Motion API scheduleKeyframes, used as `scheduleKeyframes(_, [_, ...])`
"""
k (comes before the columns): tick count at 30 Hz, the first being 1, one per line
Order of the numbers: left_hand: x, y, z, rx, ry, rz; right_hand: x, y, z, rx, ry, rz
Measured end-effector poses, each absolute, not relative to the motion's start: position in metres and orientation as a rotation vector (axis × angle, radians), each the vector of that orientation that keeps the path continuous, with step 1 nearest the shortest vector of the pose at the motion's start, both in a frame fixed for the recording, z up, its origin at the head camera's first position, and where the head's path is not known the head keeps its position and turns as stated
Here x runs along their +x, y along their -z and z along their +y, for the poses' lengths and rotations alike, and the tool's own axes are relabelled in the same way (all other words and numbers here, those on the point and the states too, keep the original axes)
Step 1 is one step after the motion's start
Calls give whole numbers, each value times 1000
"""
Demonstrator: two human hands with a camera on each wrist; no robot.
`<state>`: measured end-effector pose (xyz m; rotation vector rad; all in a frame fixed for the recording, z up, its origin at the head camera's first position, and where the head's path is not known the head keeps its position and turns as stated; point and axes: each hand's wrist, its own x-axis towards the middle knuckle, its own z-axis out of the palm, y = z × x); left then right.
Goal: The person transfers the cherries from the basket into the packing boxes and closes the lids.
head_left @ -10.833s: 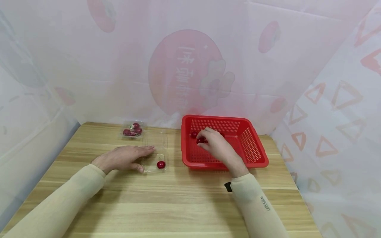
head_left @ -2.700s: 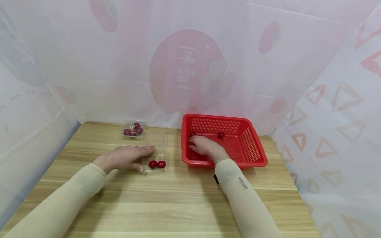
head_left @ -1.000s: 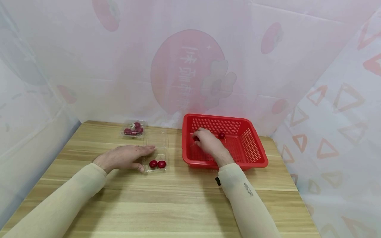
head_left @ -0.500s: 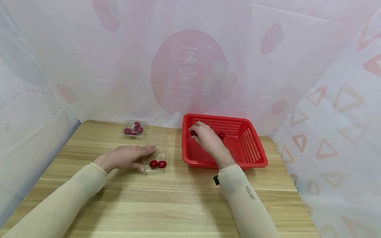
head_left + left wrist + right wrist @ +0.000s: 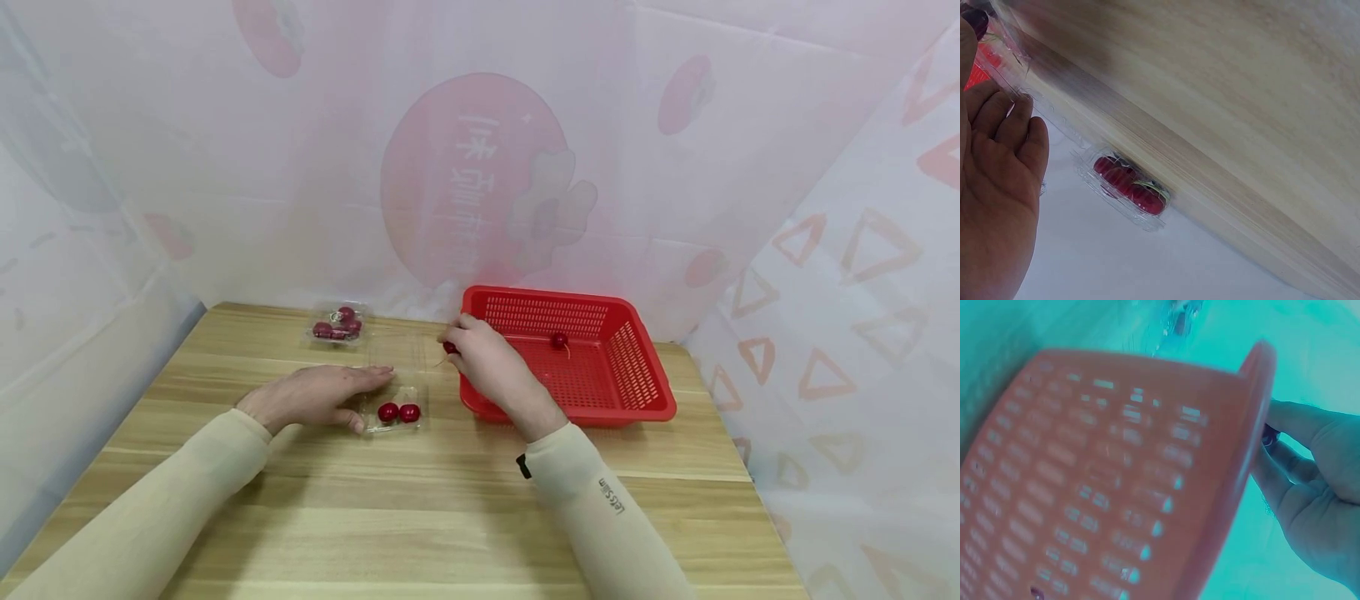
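My right hand (image 5: 491, 362) pinches a red cherry (image 5: 449, 347) with a thin stem, just over the left rim of the red plastic basket (image 5: 645, 367). In the right wrist view the basket wall (image 5: 1216, 450) partly hides the fingers and that cherry (image 5: 1269, 434). One stemmed cherry (image 5: 558, 340) lies on the basket floor. My left hand (image 5: 315, 395) rests, fingers extended, along the left side of an opened clear plastic box (image 5: 397, 354). Two cherries (image 5: 387, 412) sit side by side in its near half.
Behind my left hand, near the table's back edge, stands a closed clear box (image 5: 337, 323) with several cherries inside, also seen in the left wrist view as a box of cherries (image 5: 1125, 181). The wooden table (image 5: 375, 517) meets a printed curtain (image 5: 315, 167) at the back.
My right hand has lifted a cherry out of the basket and moved left over its rim. Compared with the oldest frame, the open box holds a second cherry. My left hand stays in place.
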<state>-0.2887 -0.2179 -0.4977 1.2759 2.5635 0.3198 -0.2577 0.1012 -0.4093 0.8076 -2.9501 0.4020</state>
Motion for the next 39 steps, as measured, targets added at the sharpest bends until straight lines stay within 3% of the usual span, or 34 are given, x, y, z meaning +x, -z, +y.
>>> scheduleKeyframes(12, [-291,498,-220,1276,-334,2552,-255,433,74,912,-286,-2865])
scheduleKeyframes(19, [-297,509,-228,1418,-398,2538,-254,446,57,877,-173,-2883])
scheduleKeyframes(39, [-289,499,-217,1289,-341,2576,-254,474,28,750,22,-2959])
